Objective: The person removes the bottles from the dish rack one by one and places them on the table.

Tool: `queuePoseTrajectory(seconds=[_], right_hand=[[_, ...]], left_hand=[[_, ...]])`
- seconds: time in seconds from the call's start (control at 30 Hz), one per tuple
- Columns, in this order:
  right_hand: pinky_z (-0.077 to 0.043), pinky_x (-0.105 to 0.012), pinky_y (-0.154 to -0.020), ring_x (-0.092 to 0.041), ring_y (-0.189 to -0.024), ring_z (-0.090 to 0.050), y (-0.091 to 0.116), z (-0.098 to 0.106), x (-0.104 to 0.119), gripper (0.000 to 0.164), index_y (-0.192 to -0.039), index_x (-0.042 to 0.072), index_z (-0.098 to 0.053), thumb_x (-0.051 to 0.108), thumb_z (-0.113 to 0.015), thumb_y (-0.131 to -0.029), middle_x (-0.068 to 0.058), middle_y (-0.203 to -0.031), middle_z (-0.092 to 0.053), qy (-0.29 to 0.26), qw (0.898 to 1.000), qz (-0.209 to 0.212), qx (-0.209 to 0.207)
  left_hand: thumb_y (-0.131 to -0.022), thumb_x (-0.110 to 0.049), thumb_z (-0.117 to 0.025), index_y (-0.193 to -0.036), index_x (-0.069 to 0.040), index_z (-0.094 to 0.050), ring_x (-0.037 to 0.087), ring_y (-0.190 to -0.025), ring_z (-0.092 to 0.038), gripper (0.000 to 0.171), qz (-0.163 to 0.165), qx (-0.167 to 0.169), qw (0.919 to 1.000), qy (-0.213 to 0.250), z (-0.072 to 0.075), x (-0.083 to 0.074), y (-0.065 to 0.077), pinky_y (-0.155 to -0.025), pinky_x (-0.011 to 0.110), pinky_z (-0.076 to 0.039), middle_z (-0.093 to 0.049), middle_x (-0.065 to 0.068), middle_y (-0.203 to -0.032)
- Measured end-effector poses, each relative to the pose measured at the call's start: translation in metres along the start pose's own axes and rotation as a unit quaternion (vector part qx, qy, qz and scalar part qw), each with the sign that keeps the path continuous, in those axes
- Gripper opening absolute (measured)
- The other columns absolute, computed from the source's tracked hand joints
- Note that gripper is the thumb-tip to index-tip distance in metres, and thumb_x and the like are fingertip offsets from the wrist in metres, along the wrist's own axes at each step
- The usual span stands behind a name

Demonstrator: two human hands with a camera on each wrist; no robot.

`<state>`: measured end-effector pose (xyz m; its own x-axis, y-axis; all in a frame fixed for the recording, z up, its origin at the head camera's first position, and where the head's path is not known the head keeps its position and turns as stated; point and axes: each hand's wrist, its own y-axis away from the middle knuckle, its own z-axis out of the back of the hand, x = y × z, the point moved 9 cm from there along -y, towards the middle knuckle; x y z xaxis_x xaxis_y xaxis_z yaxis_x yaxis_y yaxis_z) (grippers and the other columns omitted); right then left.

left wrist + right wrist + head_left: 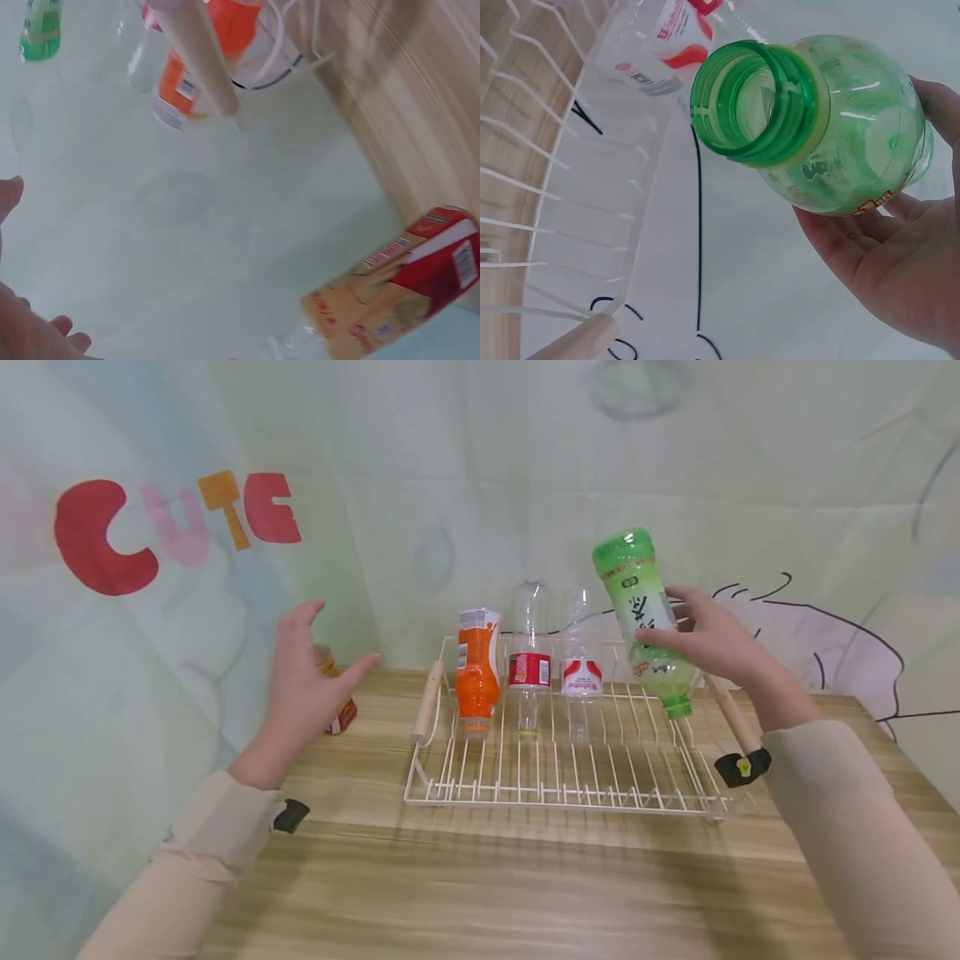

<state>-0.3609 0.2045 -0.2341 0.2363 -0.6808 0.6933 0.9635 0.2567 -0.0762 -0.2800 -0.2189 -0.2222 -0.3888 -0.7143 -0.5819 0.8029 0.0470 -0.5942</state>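
My right hand [712, 635] grips a green plastic bottle [641, 610] around its middle, over the right part of a white wire rack [562, 806]. The bottle is upside down and tilted; its capless mouth shows in the right wrist view [754, 105]. Three bottles stand neck-down in the rack: an orange one [477, 668], a clear one with a red label [529, 670] and a clear one with a red-and-white label [581, 677]. My left hand [300, 685] is raised left of the rack, thumb and fingers spread, holding nothing.
A red and tan carton [397, 285] stands on the wooden table [480, 885] behind my left hand, partly hidden by it in the head view. Wooden handles [429, 702] flank the rack. A printed curtain [420, 468] hangs behind the table.
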Motion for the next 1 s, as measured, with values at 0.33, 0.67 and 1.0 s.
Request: queuePoseTrajectory(seconds=[0.33,0.67,1.0], right_hand=[[-0.046,-0.052,-0.09,-0.035,-0.117,-0.052,0.016,-0.009,0.035,0.089,-0.152,0.008,-0.021,0.045,-0.069,-0.086,-0.02,-0.14,-0.045,0.032,0.999,0.031,0.014],[-0.054,-0.044,-0.079,-0.032,-0.109,-0.057,0.032,-0.027,0.06,0.078,-0.147,0.011,-0.032,0.036,-0.072,-0.085,-0.018,-0.132,-0.053,0.016,0.997,0.07,0.037],[-0.056,-0.041,-0.078,-0.028,-0.105,-0.06,0.045,-0.046,0.074,0.078,-0.146,0.013,-0.034,0.039,-0.073,-0.084,-0.015,-0.126,-0.057,0.03,0.993,0.088,0.075]], left_hand=[[-0.077,-0.02,-0.081,-0.142,-0.002,-0.037,0.031,-0.137,-0.03,0.081,-0.101,0.049,0.9935,-0.017,-0.02,-0.062,0.001,-0.111,0.051,-0.029,-0.033,0.015,-0.148],[-0.075,-0.022,-0.083,-0.141,-0.001,-0.04,0.033,-0.137,-0.029,0.082,-0.194,0.092,0.9746,-0.064,-0.042,-0.111,0.012,-0.11,0.053,-0.028,-0.034,0.015,-0.149],[-0.075,-0.023,-0.083,-0.14,-0.004,-0.039,0.035,-0.138,-0.031,0.081,-0.28,0.12,0.9509,-0.054,-0.062,-0.14,0.031,-0.115,0.055,-0.019,-0.037,0.018,-0.146]])
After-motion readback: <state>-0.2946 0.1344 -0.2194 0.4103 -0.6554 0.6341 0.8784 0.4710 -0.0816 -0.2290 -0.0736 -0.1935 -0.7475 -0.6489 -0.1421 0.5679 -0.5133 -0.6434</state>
